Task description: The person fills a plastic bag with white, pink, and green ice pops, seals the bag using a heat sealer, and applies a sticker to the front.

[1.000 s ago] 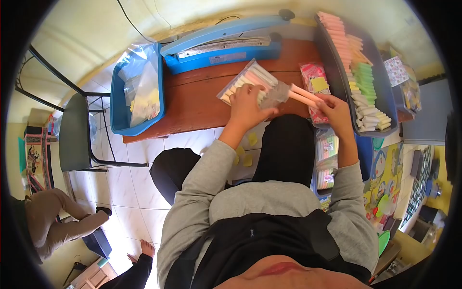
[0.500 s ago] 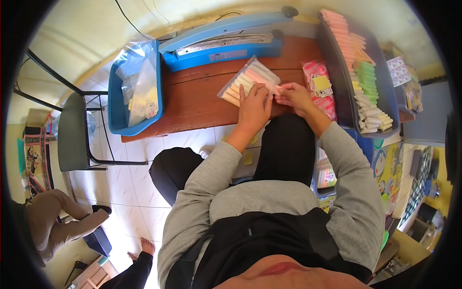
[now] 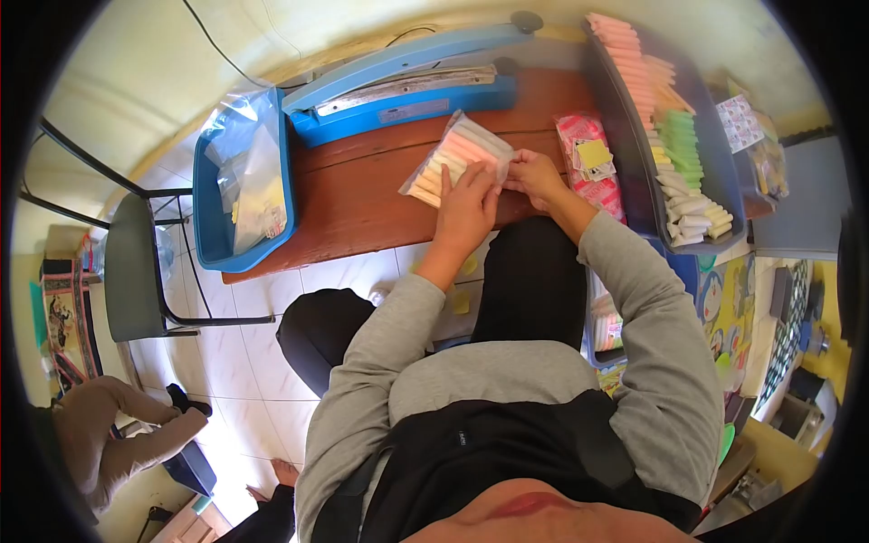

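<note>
A clear plastic bag (image 3: pixel 463 143) of pastel rolls, in cream, pink and white rows, lies on the brown wooden table (image 3: pixel 348 190). My left hand (image 3: pixel 466 210) curls over the bag's near side and holds it, its index finger apart from the others. With closed fingertips, my right hand (image 3: pixel 538 178) pinches the bag's right end; the exact grip is hidden by the fingers. Just right of that hand are pink printed packets (image 3: pixel 597 195) with a yellow paper piece on top.
Behind the bag stands a blue bar sealer (image 3: pixel 398 95). A blue tub (image 3: pixel 288 213) of plastic bags is at the left, a dark bin (image 3: pixel 634 172) of pink, green, yellow and white rolls at the right. A chair (image 3: pixel 136 262) and another person's legs (image 3: pixel 127 434) are farther left.
The whole view has shifted slightly, with table items appearing a little farther left. My fingers have moved slightly on the bag; both hands remain at it.
</note>
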Available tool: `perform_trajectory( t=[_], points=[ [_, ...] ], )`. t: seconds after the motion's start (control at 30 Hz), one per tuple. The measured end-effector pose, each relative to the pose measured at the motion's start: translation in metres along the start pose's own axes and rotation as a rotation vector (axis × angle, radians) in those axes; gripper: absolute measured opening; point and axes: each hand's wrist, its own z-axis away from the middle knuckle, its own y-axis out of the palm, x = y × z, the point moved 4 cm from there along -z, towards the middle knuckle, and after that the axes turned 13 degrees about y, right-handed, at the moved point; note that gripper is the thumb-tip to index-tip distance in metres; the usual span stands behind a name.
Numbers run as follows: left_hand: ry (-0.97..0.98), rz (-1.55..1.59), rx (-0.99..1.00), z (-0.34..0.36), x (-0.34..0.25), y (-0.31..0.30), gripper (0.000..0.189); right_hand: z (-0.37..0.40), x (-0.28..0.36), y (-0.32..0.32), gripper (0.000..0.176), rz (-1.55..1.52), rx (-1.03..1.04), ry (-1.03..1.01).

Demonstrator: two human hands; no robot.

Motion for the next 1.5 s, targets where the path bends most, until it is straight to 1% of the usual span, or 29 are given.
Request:
perform_trajectory(
  t=[0.07,0.17,0.27,0.33,0.37,0.4,0.5,0.53,0.6,0.63,0.67,0.7,0.77,0.83,0.9,0.93,1.03,1.07,1.17,1.27,1.37,1.47,1.5],
  points=[
    [0.01,-0.118,0.0,-0.009,-0.02,-0.019,0.026,0.007,0.009,-0.006,0.017,0.227,-0.038,0.052],
    [0.057,-0.362,0.003,-0.002,-0.03,-0.023,0.029,0.016,0.014,-0.014,0.034,0.088,0.102,-0.023],
    [0.099,-0.399,0.097,0.01,-0.013,-0.005,0.027,0.03,0.014,-0.021,0.05,0.288,0.023,-0.059],
    [0.052,-0.355,0.159,0.009,-0.021,-0.007,0.024,0.045,0.018,-0.026,0.054,0.799,-0.225,-0.216],
    [0.03,-0.332,0.19,0.008,-0.027,-0.01,0.022,0.052,0.016,-0.033,0.058,0.96,-0.334,-0.315],
    [0.049,-0.34,0.197,0.003,-0.035,-0.014,0.018,0.059,0.015,-0.04,0.061,1.118,-0.465,-0.404],
    [0.116,-0.337,0.252,0.0,-0.052,-0.02,0.018,0.143,0.045,-0.029,0.041,1.371,-0.517,-0.537],
    [0.104,-0.295,0.272,0.0,-0.053,-0.021,0.019,0.178,0.066,-0.024,0.028,1.307,-0.51,-0.475],
    [0.073,-0.22,0.314,0.0,-0.054,-0.021,0.023,0.215,0.104,-0.062,0.023,1.219,-0.624,-0.527],
    [0.063,-0.206,0.301,-0.003,-0.057,-0.022,0.024,0.237,0.131,-0.084,0.022,1.05,-0.813,-0.496],
    [0.046,-0.198,0.287,-0.007,-0.061,-0.024,0.025,0.241,0.161,-0.132,0.025,1.126,-0.989,-0.538],
    [0.024,-0.195,0.272,-0.009,-0.062,-0.026,0.027,0.248,0.186,-0.168,0.026,1.196,-1.112,-0.532],
    [0.043,-0.158,0.218,-0.009,-0.057,-0.024,0.026,0.216,0.199,-0.283,0.028,1.43,-1.165,-0.485],
    [0.037,-0.136,0.189,-0.01,-0.055,-0.022,0.024,0.18,0.188,-0.349,0.037,1.462,-0.919,-0.245],
    [0.005,-0.127,0.195,-0.01,-0.052,-0.02,0.022,0.15,0.161,-0.376,0.05,1.569,-0.813,-0.253],
    [0.008,-0.108,0.194,-0.011,-0.051,-0.018,0.021,0.141,0.155,-0.375,0.056,1.623,-0.753,-0.255],
    [0.027,-0.076,0.191,-0.014,-0.046,-0.015,0.02,0.13,0.14,-0.374,0.064,1.609,-0.78,-0.055],
    [0.036,-0.078,0.195,-0.015,-0.044,-0.015,0.02,0.125,0.138,-0.377,0.07,1.633,-0.786,-0.071],
    [0.04,-0.084,0.199,-0.019,-0.045,-0.015,0.02,0.122,0.142,-0.371,0.064,1.715,-0.816,-0.014],
    [0.038,-0.078,0.204,-0.023,-0.053,-0.015,0.02,0.127,0.145,-0.357,0.058,1.935,-0.846,0.051],
    [0.049,-0.061,0.205,-0.023,-0.052,-0.016,0.019,0.115,0.134,-0.369,0.047,1.956,-0.839,-0.074],
    [0.05,-0.058,0.2,-0.019,-0.049,-0.021,0.018,0.102,0.135,-0.392,0.047,1.808,-0.822,0.093],
    [0.048,-0.058,0.2,-0.018,-0.049,-0.022,0.018,0.106,0.136,-0.398,0.045,1.762,-0.815,0.049]
  ],
)
